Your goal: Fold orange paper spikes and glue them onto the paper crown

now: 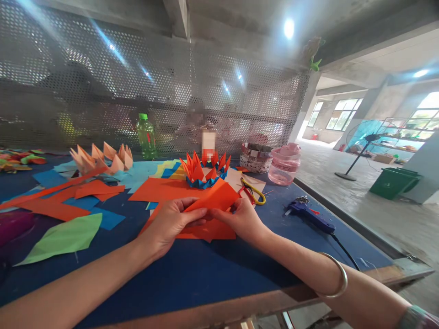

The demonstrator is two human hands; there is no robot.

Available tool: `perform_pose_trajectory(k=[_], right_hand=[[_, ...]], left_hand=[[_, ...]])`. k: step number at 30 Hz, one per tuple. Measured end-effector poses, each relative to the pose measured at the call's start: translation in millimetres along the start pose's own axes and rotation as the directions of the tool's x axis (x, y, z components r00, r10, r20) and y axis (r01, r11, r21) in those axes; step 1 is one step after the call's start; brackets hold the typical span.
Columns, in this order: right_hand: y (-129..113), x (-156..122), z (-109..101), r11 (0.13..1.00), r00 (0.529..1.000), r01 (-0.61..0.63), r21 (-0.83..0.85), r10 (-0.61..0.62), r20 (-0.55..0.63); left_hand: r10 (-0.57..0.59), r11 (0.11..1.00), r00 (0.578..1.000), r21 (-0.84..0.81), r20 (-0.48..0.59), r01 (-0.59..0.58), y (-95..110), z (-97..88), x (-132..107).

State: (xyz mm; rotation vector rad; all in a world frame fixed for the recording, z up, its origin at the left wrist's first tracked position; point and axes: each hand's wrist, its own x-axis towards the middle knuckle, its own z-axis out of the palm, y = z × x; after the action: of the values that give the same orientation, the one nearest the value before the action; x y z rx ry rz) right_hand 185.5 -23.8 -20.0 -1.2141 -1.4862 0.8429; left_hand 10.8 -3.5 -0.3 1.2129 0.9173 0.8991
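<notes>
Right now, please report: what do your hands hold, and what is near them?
Left hand and right hand pinching folded orange paper. Yellow-handled scissors just beyond the right hand. Blue glue gun to its right.

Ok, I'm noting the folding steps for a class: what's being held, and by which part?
A folded orange paper is held along its lower edge: the left hand pinches near its left tip, the right hand further right.
</notes>
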Motion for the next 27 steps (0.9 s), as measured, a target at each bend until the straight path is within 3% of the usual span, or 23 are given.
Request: perform_pose_trajectory(k=[4,9,14,21,27], right_hand=[[-2.3,-2.2,-0.3,0.999,0.998,0.05,-0.01,-0.05,0.027],[-5.2,-1.5,-1.9,0.993,0.99,0.118,0.026,-0.12,0.077],[-3.8,1.1,-3.0,0.984,0.982,0.178,-0.003,-0.178,0.062],[-3.8,1.4,-4.5,0.979,0.998,0.052,-0.197,-0.058,-0.027],[-5.3,3.3,-7.7,0.969,0.992,0.098,-0.227,-0.112,-0.051]], left_hand=[[-0.029,0.998,1.0,0.059,0.01,0.029,1.6,1.9,-0.6],[0.014,0.995,0.998,0.104,-0.056,-0.008,3.6,0.4,-0.1],[0.017,0.995,0.997,0.099,-0.078,-0.009,6.8,-2.1,0.2],[0.014,0.995,0.996,0.095,-0.088,-0.006,5.8,-2.5,-0.6],[-0.001,0.977,0.994,0.211,-0.111,0.024,4.2,-2.9,1.1]])
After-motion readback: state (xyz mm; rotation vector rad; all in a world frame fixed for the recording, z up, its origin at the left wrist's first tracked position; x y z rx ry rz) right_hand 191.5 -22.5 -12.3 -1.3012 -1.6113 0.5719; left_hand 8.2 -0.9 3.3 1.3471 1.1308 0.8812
